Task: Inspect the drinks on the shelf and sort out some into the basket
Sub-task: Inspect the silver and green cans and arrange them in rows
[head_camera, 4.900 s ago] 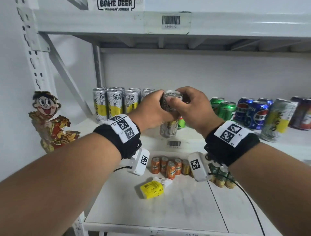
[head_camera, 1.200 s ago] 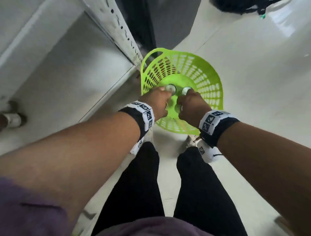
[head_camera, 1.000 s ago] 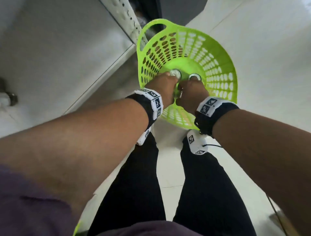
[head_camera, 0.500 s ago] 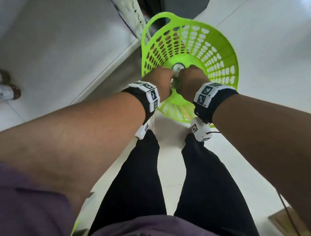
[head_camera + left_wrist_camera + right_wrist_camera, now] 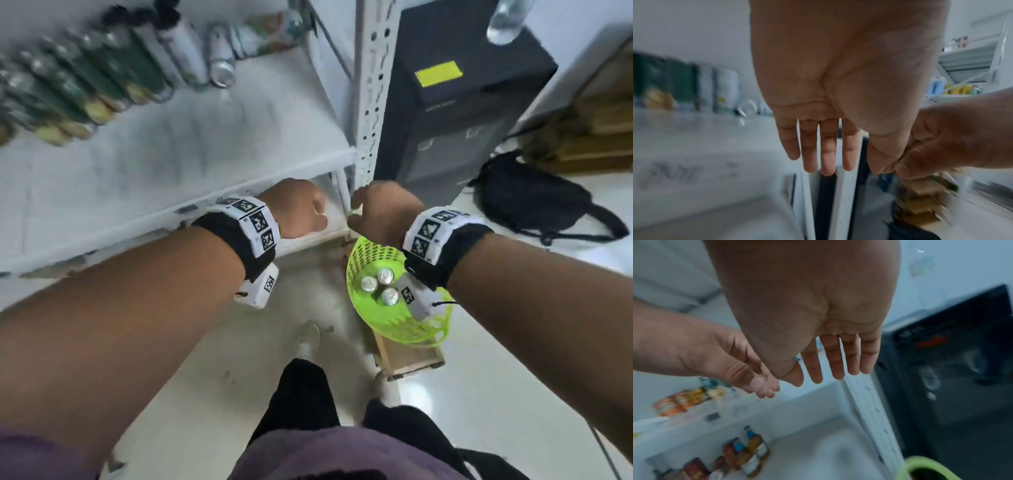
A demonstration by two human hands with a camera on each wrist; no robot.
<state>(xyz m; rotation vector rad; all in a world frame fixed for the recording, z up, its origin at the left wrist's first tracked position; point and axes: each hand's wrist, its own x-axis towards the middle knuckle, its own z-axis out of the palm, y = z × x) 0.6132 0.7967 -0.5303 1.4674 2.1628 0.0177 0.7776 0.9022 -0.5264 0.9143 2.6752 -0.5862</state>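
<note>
Three cans (image 5: 379, 286) stand upright in the basket (image 5: 394, 322) on the floor, near right. Above it, left hand (image 5: 297, 209) and right hand (image 5: 383, 210) hang empty, fingers straight. Likely between picks; next, reach the far-left shelf (image 5: 191, 150) cans

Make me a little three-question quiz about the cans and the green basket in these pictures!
1. How many cans stand in the green basket?
2. True or false: the left hand is holding a can.
3. Where is the basket? A) on the shelf B) low down by the floor, on a small wooden stand C) in the right hand

Key: 1. Three. 2. False; both hands are open and empty. 3. B.
</note>
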